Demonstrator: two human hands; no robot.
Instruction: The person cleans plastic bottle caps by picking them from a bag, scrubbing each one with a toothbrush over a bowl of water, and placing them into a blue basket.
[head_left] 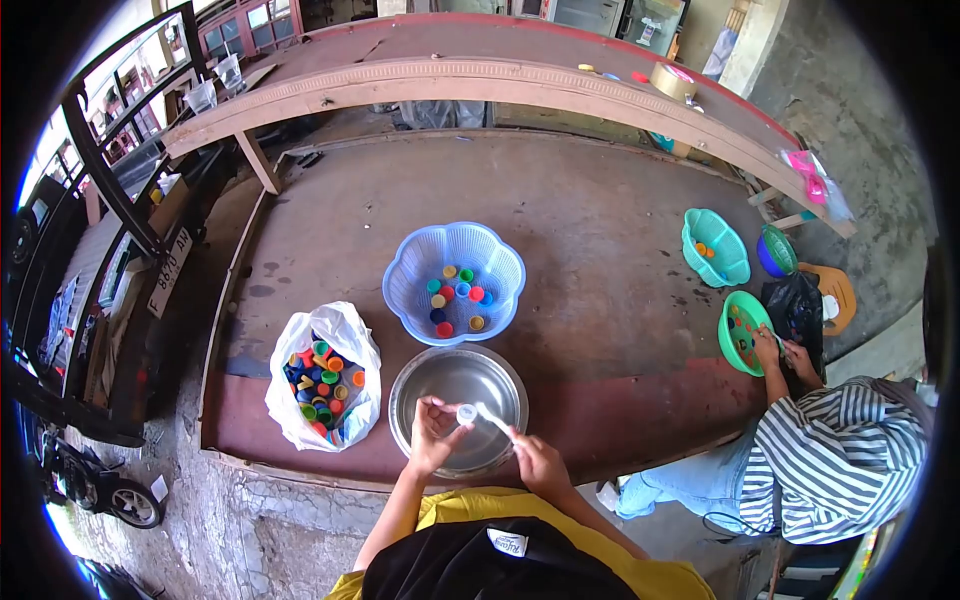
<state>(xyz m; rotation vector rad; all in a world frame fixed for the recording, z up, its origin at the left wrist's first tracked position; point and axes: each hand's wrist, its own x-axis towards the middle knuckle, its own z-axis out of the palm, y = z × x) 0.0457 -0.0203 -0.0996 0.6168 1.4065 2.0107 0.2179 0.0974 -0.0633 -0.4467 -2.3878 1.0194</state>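
My left hand [434, 437] pinches a whitish bottle cap [466, 413] above a round metal basin [400, 385]. In my right hand [538, 462] is a slim white tool [492, 415], its far end at the cap; its exact kind is too small to tell. Just beyond the basin stands a blue scalloped plastic basket [455, 242], with several coloured bottle caps on its bottom. Left of the basin, an open white plastic bag [288, 408] holds a heap of coloured caps [322, 388].
At right, a person in a striped top [835, 460] works over a green bowl [728, 335] with caps inside. Beyond it are a turquoise basin [735, 268] and a black bag [792, 308]. A raised wooden ledge [420, 84] crosses the table's far side.
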